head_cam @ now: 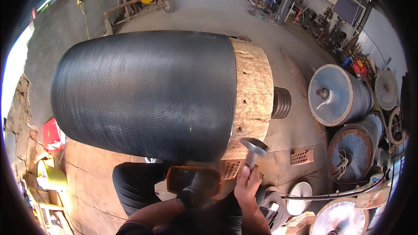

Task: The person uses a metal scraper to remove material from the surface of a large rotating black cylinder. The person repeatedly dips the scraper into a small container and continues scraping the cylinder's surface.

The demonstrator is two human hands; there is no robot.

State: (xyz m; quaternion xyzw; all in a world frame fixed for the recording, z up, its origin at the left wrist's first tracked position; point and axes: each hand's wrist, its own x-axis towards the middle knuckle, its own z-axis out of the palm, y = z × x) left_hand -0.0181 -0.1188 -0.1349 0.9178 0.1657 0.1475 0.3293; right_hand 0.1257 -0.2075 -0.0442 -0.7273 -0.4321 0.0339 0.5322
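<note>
A large roller wrapped in dark ribbed material (147,94) lies across in front of me, with a bare wooden band (253,91) at its right end. Small dark holes mark the band. My right hand (248,182) is closed round the handle of a hammer (254,147), whose head is over the band's lower edge. My left hand (200,179) is low between my knees, over an orange-rimmed container (173,181); it is dark and blurred, so whether it holds something cannot be told. A dark ribbed shaft part (281,102) sticks out at the roller's right end.
Metal-ended rollers (331,94) stand at the right. A perforated brick (302,157) lies on the floor and another (231,169) is below the wooden band. A yellow-green round container (52,176) stands at the left. A wheeled metal frame (137,9) is behind the roller.
</note>
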